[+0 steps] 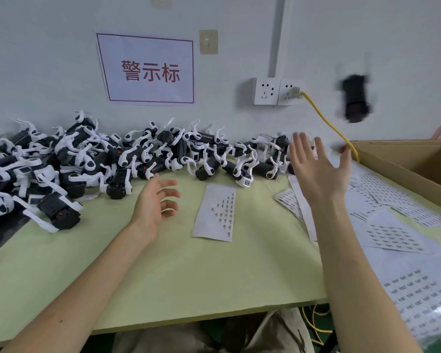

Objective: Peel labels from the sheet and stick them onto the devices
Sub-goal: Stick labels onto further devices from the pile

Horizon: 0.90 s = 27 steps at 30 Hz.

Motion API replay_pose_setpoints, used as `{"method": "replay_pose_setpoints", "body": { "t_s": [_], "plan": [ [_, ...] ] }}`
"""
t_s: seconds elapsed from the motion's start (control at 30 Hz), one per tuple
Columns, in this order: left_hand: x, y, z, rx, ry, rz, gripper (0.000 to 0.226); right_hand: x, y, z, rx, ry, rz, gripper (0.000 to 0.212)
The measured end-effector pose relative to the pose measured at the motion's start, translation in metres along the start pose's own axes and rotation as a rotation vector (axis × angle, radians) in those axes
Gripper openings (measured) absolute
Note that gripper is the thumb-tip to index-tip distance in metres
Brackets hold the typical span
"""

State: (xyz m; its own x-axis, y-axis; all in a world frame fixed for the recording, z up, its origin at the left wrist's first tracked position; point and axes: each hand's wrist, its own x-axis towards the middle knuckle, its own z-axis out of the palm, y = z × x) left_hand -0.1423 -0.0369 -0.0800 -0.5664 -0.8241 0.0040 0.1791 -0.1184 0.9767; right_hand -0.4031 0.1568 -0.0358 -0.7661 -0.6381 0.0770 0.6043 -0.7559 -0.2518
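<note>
the white paper sign (145,70) taped to the wall (49,59) in front of me reads 警示标 in big red characters inside a thin red frame. the label sheet (215,212) lying before me carries rows of tiny black print, too small for me to read.

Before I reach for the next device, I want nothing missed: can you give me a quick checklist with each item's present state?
1. Left hand free: ok, open, holding nothing.
2. Right hand free: ok, fingers spread, holding nothing.
3. Label sheet ready: ok, flat on the table between the hands, labels showing.
4. Devices to pick: ok, piled at the back.
5. Airborne device inside the cardboard box: not ok, blurred in mid-air.
6. Its label stuck: cannot tell.
</note>
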Motion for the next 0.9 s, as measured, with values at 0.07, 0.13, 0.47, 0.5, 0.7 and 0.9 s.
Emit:
{"method": "replay_pose_setpoints", "body": {
  "t_s": [0.07,0.13,0.47,0.5,0.7,0.9],
  "plan": [
    [0.001,0.000,0.001,0.022,0.000,0.008,0.046,-0.001,-0.001,-0.012,-0.067,0.049,0.003,0.054],
    [0.001,-0.001,0.001,0.045,0.000,0.009,0.046,0.006,0.006,-0.016,-0.212,0.174,-0.015,0.045],
    [0.000,-0.005,0.003,0.176,-0.028,0.061,0.040,0.005,0.073,-0.033,-1.932,-0.067,-0.387,0.057],
    [0.001,-0.006,0.002,0.188,-0.032,0.064,0.040,0.008,0.077,-0.037,-2.026,-0.144,-0.346,0.061],
    [0.000,-0.007,0.004,0.251,-0.048,0.076,0.040,0.016,0.093,-0.048,-2.454,-0.442,-0.161,0.051],
    [0.000,-0.007,0.004,0.258,-0.054,0.080,0.041,0.023,0.093,-0.055,-2.521,-0.475,-0.194,0.060]
  ]
}}
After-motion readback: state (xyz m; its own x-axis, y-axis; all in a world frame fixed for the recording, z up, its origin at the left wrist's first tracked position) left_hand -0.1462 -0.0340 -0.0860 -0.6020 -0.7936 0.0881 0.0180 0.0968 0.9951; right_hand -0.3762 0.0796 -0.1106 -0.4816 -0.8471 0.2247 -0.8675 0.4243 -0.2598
